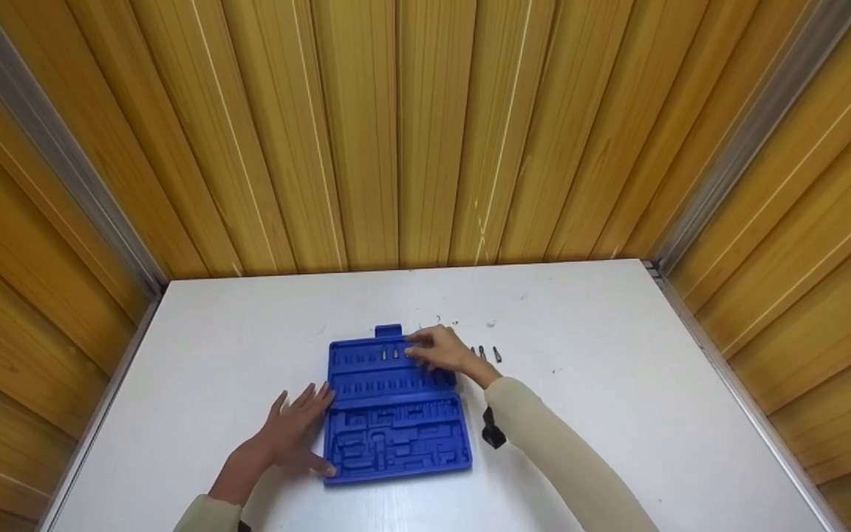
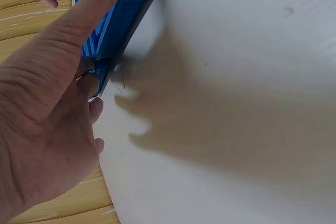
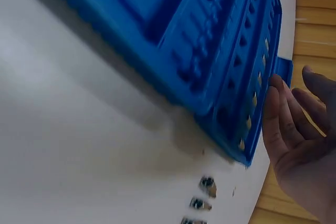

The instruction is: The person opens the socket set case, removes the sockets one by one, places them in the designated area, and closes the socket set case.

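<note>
L hand [image 1: 294, 428], fingers spread, thumb on rim, braces open blue tool case [image 1: 396, 401] on white table [image 1: 691, 443]; R hand [image 1: 446, 349], fingers extended, nothing visibly gripped, is at upper-row screwdriver bits [image 1: 383, 355]. Loose bits [image 1: 497, 355] lie R of case. Best seat ea. flush w/ light press.

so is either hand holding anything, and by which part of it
The left hand only rests its spread thumb and fingers on the blue case's left edge. Whether the right hand, at the case's far edge, pinches anything cannot be told.
</note>
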The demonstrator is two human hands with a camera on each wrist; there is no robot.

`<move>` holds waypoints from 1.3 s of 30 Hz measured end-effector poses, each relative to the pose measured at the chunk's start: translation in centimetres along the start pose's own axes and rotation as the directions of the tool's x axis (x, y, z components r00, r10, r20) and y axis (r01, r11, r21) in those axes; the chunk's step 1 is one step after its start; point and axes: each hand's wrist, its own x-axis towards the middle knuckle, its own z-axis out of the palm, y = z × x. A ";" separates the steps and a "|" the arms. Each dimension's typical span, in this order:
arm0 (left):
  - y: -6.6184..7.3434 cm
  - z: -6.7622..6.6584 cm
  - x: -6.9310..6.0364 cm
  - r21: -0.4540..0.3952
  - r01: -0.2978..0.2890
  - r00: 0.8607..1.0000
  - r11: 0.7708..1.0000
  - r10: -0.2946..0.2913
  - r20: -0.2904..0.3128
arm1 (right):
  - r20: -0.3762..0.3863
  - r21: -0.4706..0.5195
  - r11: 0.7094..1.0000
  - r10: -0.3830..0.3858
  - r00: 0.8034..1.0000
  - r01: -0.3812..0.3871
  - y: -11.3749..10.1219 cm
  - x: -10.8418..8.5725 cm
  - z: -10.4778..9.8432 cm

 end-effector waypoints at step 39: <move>-0.6 0.2 0.3 -0.067 -0.022 1.000 0.997 0.020 -0.022 | -0.197 -0.260 0.949 0.130 0.972 -0.180 -1.0 3.5 5.5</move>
